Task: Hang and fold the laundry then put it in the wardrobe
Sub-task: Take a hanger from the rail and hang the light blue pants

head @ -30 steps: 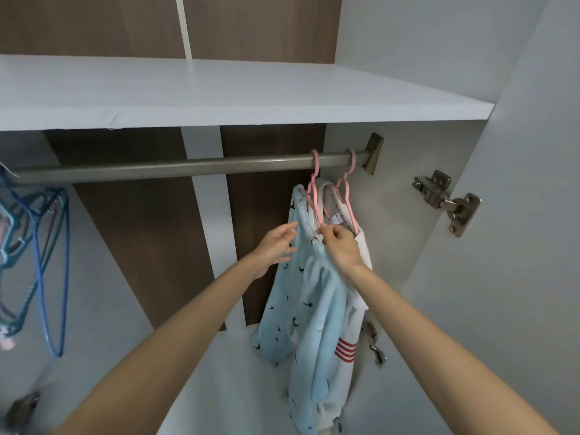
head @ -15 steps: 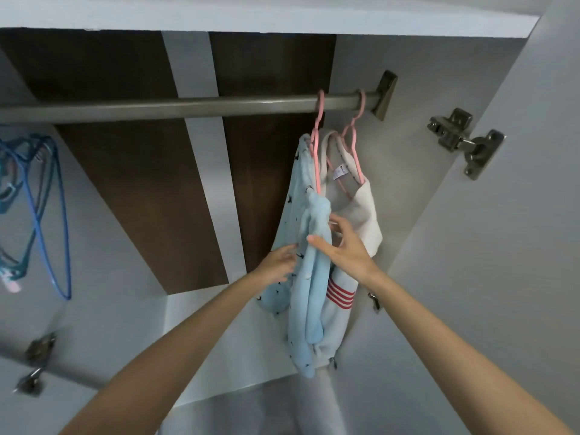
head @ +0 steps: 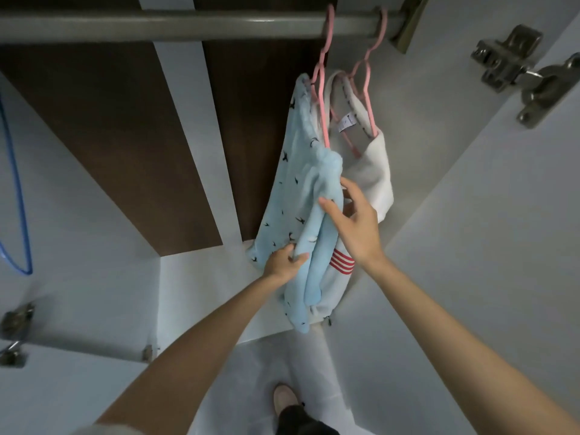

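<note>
No legible text in view; only candidate is the small white neck tag (head: 346, 122) sewn inside the collar of the white garment (head: 375, 171) on the right pink hanger (head: 365, 86); its print is too small and blurred to read; no brand or number can be made out.

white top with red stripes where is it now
Head view: the white top hangs on the rightmost pink hanger at the right end of the rail, right of the blue bird-print garment.
</note>
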Tool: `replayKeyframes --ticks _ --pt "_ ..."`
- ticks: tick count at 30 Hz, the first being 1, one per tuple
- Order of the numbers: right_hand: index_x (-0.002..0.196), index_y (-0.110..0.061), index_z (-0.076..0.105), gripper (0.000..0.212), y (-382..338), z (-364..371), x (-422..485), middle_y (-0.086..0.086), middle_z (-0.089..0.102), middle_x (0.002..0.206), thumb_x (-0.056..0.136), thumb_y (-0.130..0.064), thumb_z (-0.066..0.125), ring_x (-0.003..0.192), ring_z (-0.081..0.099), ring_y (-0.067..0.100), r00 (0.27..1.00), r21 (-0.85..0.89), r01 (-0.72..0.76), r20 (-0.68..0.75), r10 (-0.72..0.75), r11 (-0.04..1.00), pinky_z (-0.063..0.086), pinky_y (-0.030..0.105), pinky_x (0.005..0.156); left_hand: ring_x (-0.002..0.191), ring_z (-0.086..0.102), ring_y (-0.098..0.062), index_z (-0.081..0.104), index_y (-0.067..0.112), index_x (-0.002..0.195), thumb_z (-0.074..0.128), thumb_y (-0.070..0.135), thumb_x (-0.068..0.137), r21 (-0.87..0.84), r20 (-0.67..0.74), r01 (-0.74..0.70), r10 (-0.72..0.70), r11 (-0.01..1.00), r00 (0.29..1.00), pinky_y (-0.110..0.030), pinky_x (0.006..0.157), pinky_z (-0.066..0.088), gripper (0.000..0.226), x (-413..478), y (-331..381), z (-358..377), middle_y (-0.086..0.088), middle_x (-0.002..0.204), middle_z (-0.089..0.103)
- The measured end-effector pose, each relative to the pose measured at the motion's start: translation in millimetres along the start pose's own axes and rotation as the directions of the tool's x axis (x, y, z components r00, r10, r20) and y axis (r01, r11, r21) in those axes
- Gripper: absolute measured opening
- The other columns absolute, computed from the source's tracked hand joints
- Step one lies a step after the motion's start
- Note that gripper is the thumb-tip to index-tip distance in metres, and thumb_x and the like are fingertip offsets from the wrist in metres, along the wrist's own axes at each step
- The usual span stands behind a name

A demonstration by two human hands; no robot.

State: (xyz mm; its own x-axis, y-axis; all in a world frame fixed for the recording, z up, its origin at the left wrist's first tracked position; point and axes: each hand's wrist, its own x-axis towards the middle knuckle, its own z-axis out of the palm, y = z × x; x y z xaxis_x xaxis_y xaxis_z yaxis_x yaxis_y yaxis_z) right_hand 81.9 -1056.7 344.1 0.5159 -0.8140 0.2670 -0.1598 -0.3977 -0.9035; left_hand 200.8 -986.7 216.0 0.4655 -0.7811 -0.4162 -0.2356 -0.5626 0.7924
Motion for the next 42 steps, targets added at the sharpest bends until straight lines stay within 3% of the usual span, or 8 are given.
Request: replayKeyframes --ticks 3,6,9,12,24,28,37,42 --pt "0.128 -0.021 0.053 0.040 5.4 -0.3 1.0 -0.007 0.067 0.105 0.091 -0.032 0.062 0.078 0.063 0.018 0.999 -0.038 -0.015 -0.032 0.013 0.999 0.054 0.028 0.074 0.058 0.060 -0.020 0.056 0.008 0.102 0.054 0.022 0.095 -0.224 -0.011 0.096 -0.101 0.970 0.995 -0.029 0.056 0.055 0.016 9.4 4.4 -5.2 -0.007 0.078 0.064" --pt "0.126 -0.025 0.053 0.036 9.7 -1.0 1.7 -0.001 0.068 0.079 0.092 -0.036 0.059 0.052 0.061 0.018 0.996 -0.086 -0.050 -0.078 0.044 0.995 0.056 0.039 0.065 0.070 0.061 -0.029 0.056 0.011 0.093 0.051 0.024 0.088 -0.236 -0.103 0.024 -0.050 0.972 0.993 -0.036 0.059 0.051 0.015 20.0 7.7 -22.6 -0.014 0.088 0.068" --pt "0.119 -0.037 0.053 0.026 13.3 3.2 2.2 -0.006 0.069 0.085 0.093 -0.038 0.058 0.066 0.069 0.013 0.988 -0.017 -0.077 -0.138 0.074 0.997 0.057 0.044 0.074 0.091 0.062 -0.034 0.060 0.005 0.101 0.046 0.027 0.081 -0.105 -0.164 -0.034 0.017 0.994 0.986 -0.046 0.075 0.053 0.032 32.7 6.8 -43.5 -0.019 0.098 0.066" --pt "0.112 -0.050 0.051 0.022 14.6 10.0 4.9 -0.009 0.068 0.091 0.094 -0.038 0.055 0.082 0.069 0.013 0.979 0.006 -0.076 -0.187 0.075 0.997 0.056 0.046 0.079 0.097 0.059 -0.035 0.058 0.004 0.111 0.043 0.020 0.089 0.001 -0.183 -0.069 0.068 0.998 0.981 -0.037 0.079 0.051 0.031 36.0 17.0 -60.8 -0.019 0.105 0.063" --pt "0.124 -0.021 0.053 0.028 8.8 16.6 2.9 -0.012 0.066 0.094 0.096 -0.024 0.054 0.080 0.061 -0.003 0.983 0.087 -0.057 -0.172 0.071 0.995 0.046 0.008 0.072 0.097 0.055 -0.022 0.057 0.001 0.116 0.039 0.033 0.073 -0.051 -0.121 -0.138 0.131 0.989 0.984 -0.023 0.069 0.034 0.057 32.4 23.4 -61.9 -0.012 0.109 0.060" --pt "0.128 -0.015 0.050 0.036 5.4 19.3 -1.2 -0.012 0.063 0.090 0.094 -0.020 0.058 0.071 0.058 -0.011 0.989 0.059 -0.067 -0.131 0.074 0.996 0.041 0.002 0.068 0.114 0.055 -0.027 0.049 0.007 0.131 0.057 0.029 0.088 -0.096 0.000 -0.055 0.055 0.994 0.998 -0.033 0.092 0.043 0.049 29.5 9.9 -49.3 -0.012 0.127 0.057" --pt "0.139 -0.017 0.042 0.044 14.3 20.8 -9.6 -0.005 0.056 0.127 0.097 -0.026 0.053 0.104 0.058 -0.002 0.990 0.043 -0.142 0.003 0.142 0.989 0.045 0.011 0.085 0.120 0.052 -0.020 0.040 0.021 0.142 0.053 0.022 0.096 -0.287 0.065 0.064 -0.047 0.956 0.997 -0.033 0.102 0.043 0.048 14.5 -3.5 -21.4 -0.006 0.132 0.055" --pt "0.144 -0.021 0.035 0.053 21.5 16.4 -22.5 -0.003 0.047 0.138 0.094 -0.030 0.053 0.127 0.045 0.016 0.973 -0.031 -0.217 0.070 0.219 0.976 0.040 0.035 0.107 0.121 0.050 -0.019 0.033 0.025 0.146 0.051 0.020 0.097 -0.339 0.096 0.090 -0.060 0.936 0.994 -0.031 0.096 0.043 0.052 2.2 -1.8 -15.9 -0.006 0.131 0.054"
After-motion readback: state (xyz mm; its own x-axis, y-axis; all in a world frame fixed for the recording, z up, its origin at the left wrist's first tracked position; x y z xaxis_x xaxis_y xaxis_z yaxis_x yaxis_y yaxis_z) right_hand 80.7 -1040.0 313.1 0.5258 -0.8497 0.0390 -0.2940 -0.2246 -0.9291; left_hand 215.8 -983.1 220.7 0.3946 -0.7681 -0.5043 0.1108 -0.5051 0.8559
